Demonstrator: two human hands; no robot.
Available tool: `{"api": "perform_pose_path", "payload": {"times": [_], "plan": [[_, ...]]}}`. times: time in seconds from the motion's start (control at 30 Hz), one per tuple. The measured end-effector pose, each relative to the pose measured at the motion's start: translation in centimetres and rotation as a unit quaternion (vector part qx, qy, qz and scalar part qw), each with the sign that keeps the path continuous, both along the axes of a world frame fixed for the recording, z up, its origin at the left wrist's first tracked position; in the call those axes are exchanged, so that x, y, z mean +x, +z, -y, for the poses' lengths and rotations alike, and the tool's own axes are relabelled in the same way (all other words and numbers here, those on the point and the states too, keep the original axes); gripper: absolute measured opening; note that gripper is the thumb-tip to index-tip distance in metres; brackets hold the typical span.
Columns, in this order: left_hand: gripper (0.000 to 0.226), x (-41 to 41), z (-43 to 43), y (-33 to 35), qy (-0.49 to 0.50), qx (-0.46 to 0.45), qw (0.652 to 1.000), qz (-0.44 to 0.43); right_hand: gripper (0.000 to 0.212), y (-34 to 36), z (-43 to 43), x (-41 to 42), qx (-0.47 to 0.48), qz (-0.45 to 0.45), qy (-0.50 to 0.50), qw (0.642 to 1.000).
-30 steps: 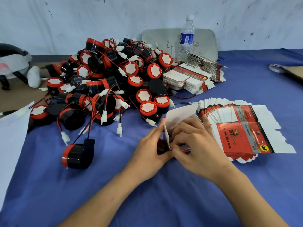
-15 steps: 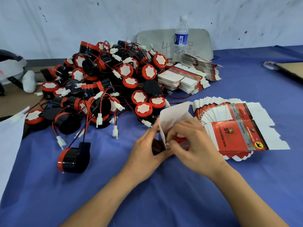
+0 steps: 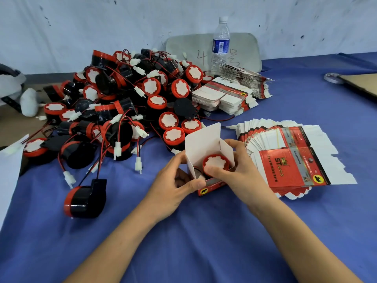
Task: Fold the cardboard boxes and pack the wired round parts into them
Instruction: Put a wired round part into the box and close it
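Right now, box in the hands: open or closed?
Open. The box has its white flap standing up, and a red-rimmed round part shows inside. The left hand and right hand grip its sides.

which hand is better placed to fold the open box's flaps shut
Probably the right hand: its fingers touch the upright flaps of the box, while the left hand grips its lower corner.

Single head-worn view, looking forward and down, close over the table (image 3: 285, 231)

Box (image 3: 202, 139): matt white card inside, glossy red outside. Round parts (image 3: 151, 86): glossy black-red plastic. Tablecloth (image 3: 204, 242): matt blue fabric
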State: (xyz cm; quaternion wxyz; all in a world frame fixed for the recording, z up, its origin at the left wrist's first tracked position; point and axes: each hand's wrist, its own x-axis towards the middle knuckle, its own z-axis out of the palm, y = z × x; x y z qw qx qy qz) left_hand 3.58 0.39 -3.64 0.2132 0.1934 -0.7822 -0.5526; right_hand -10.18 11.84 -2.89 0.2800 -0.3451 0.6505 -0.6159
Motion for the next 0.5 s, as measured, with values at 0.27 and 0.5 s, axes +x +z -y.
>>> {"api": "perform_pose_path", "payload": {"times": [0.27,0.5], "plan": [[0.06,-0.2,-0.9,0.3,0.059,0.088,0.994,-0.035,0.028,-0.2,0.5,1.7,-0.029,-0.074,-0.05,0.996],[0.062,-0.2,-2.1,-0.3,0.164,-0.173,0.971,0.003,0.026,-0.4,1.0,2.5,-0.028,-0.083,-0.06,0.994]]}}
